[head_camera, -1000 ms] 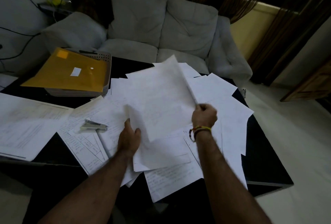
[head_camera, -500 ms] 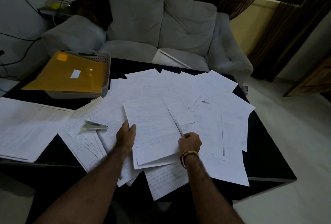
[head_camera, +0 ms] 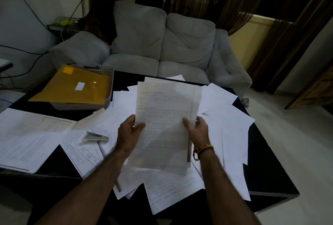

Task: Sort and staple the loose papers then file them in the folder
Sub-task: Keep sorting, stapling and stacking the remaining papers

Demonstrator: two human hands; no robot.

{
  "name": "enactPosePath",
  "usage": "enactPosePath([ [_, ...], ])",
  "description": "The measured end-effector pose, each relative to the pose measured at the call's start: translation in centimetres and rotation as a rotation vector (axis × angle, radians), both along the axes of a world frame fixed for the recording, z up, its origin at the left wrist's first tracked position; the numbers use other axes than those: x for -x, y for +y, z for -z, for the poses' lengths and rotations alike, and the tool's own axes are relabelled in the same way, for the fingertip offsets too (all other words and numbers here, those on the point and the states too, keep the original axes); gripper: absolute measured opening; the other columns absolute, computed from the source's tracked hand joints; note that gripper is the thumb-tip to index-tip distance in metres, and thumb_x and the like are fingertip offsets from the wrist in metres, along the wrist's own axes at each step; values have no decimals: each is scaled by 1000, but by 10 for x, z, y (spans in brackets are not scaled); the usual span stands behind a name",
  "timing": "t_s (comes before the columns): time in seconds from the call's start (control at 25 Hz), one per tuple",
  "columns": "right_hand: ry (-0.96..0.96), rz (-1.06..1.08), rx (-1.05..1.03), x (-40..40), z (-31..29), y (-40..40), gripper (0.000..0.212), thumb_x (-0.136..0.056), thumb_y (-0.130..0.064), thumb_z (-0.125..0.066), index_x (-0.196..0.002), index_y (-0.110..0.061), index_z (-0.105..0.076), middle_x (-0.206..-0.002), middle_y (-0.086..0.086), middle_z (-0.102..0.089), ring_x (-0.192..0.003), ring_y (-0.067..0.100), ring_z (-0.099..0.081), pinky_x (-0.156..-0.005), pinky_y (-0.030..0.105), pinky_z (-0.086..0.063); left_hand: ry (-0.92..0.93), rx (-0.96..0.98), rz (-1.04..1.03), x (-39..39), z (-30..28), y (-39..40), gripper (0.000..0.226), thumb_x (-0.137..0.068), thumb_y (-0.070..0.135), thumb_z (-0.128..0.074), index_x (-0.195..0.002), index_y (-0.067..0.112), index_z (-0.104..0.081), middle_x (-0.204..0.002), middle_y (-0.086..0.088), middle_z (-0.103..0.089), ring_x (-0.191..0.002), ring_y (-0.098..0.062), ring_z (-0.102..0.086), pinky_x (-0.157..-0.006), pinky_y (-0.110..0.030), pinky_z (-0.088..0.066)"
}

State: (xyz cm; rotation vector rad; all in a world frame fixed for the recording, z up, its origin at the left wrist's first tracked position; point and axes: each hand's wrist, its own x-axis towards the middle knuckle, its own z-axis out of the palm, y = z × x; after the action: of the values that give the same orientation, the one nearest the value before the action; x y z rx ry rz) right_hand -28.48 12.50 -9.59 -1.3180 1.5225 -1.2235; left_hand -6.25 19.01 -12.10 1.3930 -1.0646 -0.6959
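Both arms reach forward, forearms angled inward. Left hand (head_camera: 128, 134) and right hand (head_camera: 197, 131) each grip the sheaf's side edges, thumbs on top

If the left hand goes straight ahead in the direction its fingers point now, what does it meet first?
The left hand grips the held sheets and points away and slightly right. Beyond them it would probably meet the loose papers spread on the table, though depth is unclear.

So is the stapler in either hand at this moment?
No, the stapler lies on the spread papers, while the left hand and right hand both hold a sheaf.
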Motion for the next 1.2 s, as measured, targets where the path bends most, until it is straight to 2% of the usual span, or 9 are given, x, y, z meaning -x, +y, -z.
enactPosePath([
  [0.08,-94,43,229,-5,-24,-6,13,-87,-17,-69,-86,-8,-60,-82,10,-67,-71,17,-60,-66,38,-53,-49,98,-1,3,-22,-6,12,-92,16,-63,-104,15,-61,-100,9,-70,-92,-14,-68,-76,-27,-57],
  [0.16,-15,124,390,-18,-31,2,22,-89,-25,-65,-80,-8,-53,-74,8,-61,-66,21,-56,-61,41,-50,-155,143,-67,9,-37,-7,26,-93,24,-61,-117,17,-53,-111,6,-66,-101,-16,-64,-77,-19,-53],
  [0.36,142,66,531,-36,-32,37,40,-93,-21,-63,-129,-13,-47,-110,4,-65,-91,7,-61,-75,14,-55,-342,332,-146,13,-67,-15,75,-96,33,-57,-151,35,-6,-144,-3,-42,-117,-9,-52,-83,-24,-52],
  [0.48,310,138,778,-38,-64,23,56,-95,-16,-60,-145,-12,-36,-129,1,-53,-110,1,-48,-87,2,-41,-544,415,-252,13,-86,-27,58,-100,31,-50,-150,30,-21,-121,-7,-51,-86,-12,-58,-61,-23,-55],
  [0.64,449,187,874,-45,-85,6,34,-95,-19,-59,-129,-13,-58,-120,10,-56,-103,9,-53,-78,21,-53,-531,453,-331,17,-90,-28,38,-101,28,-48,-138,22,-47,-123,-7,-53,-102,-9,-54,-77,-27,-57],
  [0.72,299,120,860,-43,-72,5,46,-91,-22,-67,-133,-13,-52,-125,11,-56,-110,14,-55,-88,23,-52,-387,451,-265,19,-85,-24,52,-98,29,-53,-145,25,-32,-133,-4,-49,-114,-3,-51,-83,-16,-52],
  [0.84,-100,38,472,-40,-45,12,67,-83,-28,-76,-139,-18,-41,-120,3,-59,-105,17,-61,-82,27,-58,-50,254,-213,30,-58,-12,61,-93,33,-59,-144,20,-26,-129,-4,-55,-110,-14,-59,-71,-7,-50],
  [1.0,48,174,612,-46,-32,27,20,-86,-22,-72,-89,-3,-67,-78,9,-67,-71,17,-62,-63,31,-52,-157,255,-382,53,-46,-5,28,-95,26,-59,-110,3,-57,-102,-11,-68,-91,-24,-65,-60,-4,-38],
  [1.2,105,234,565,-49,-6,31,14,-91,-19,-65,-89,-4,-66,-83,14,-68,-78,28,-65,-67,41,-55,-112,253,-408,78,-37,-1,29,-96,20,-57,-113,-3,-55,-106,-18,-66,-94,-18,-61,-68,-4,-43],
])
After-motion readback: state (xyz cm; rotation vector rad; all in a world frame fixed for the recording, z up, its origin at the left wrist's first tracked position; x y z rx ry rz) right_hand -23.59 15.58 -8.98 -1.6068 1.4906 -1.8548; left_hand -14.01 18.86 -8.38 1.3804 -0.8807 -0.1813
